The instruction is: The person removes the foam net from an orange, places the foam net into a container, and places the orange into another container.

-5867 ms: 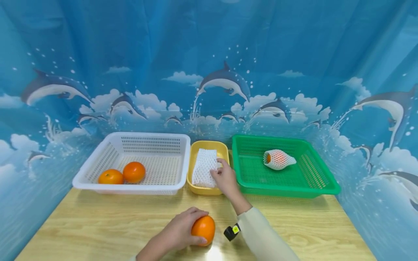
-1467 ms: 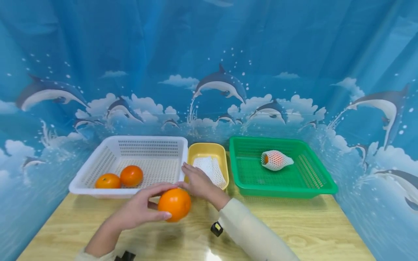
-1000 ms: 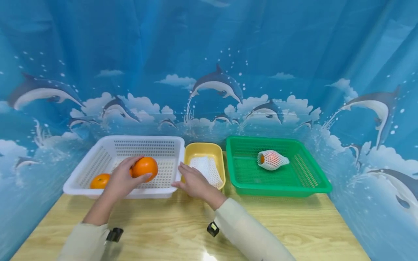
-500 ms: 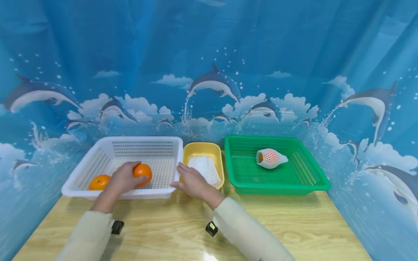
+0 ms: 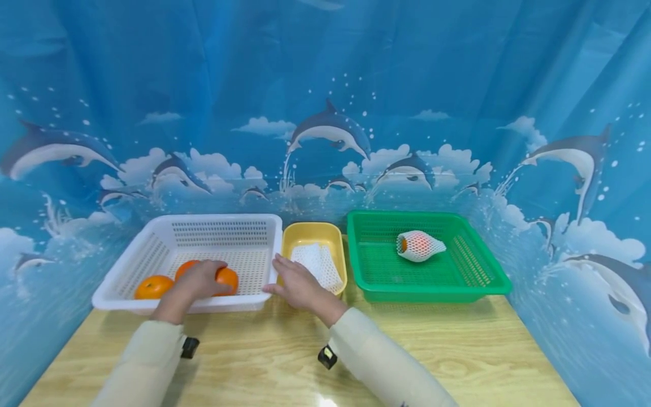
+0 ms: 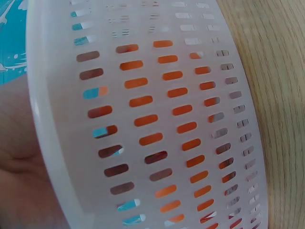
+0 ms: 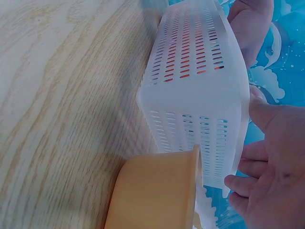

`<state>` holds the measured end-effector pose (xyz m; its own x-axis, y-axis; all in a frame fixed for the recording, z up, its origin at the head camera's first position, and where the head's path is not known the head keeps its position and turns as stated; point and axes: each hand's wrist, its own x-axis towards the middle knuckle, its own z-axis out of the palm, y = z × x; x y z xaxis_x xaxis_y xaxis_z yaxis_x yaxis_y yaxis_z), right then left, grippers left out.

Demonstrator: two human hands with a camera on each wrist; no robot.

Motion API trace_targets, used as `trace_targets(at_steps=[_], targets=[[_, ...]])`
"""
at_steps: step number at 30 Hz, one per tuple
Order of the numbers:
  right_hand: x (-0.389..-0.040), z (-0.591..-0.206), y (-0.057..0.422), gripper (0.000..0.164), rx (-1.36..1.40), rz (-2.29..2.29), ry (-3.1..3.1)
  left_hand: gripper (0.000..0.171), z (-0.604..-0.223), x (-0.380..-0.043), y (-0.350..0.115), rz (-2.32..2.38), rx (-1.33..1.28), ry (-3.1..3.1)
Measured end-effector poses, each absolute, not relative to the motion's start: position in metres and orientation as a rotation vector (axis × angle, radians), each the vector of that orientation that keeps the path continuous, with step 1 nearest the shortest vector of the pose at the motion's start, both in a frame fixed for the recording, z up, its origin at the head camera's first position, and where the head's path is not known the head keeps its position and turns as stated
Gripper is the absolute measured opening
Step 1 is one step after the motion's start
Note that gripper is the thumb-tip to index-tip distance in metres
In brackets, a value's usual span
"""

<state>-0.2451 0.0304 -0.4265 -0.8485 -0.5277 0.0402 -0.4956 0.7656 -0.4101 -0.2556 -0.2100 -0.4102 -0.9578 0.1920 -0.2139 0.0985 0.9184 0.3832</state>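
Observation:
Inside the white basket (image 5: 274, 243), near its front wall, my left hand (image 5: 198, 281) holds an orange (image 5: 227, 281) between its fingers and thumb. A second orange (image 5: 186, 268) lies partly hidden behind that hand, and a third orange (image 5: 154, 287) sits to the left. In the left wrist view, orange colour shows through the slots of the basket wall (image 6: 143, 109), which hides the fingertips. My right hand (image 5: 301, 285) rests at the basket's front right corner, its fingers fairly straight and the thumb spread, as the right wrist view shows too.
A yellow tray (image 5: 342, 254) with white foam net sleeves (image 5: 320, 263) stands beside the white basket, partly under my right hand. Right of it is a green basket (image 5: 432, 291) holding one fruit in a foam net (image 5: 420, 246). A dolphin-print curtain (image 5: 325, 85) hangs behind the wooden table (image 5: 285, 362).
My left hand has carried the orange from the table into the white basket and lowered it. My right hand has left the foam sleeves in the yellow tray for the basket's rim.

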Motion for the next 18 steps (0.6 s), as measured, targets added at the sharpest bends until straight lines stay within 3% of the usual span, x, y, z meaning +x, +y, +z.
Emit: trace_targets(at_steps=[18], targets=[[-0.2473, -0.4295, 0.0298, 0.071, -0.834, -0.639, 2.886, 0.062, -0.4159, -0.2560, -0.2060, 0.573, 0.172, 2.781]])
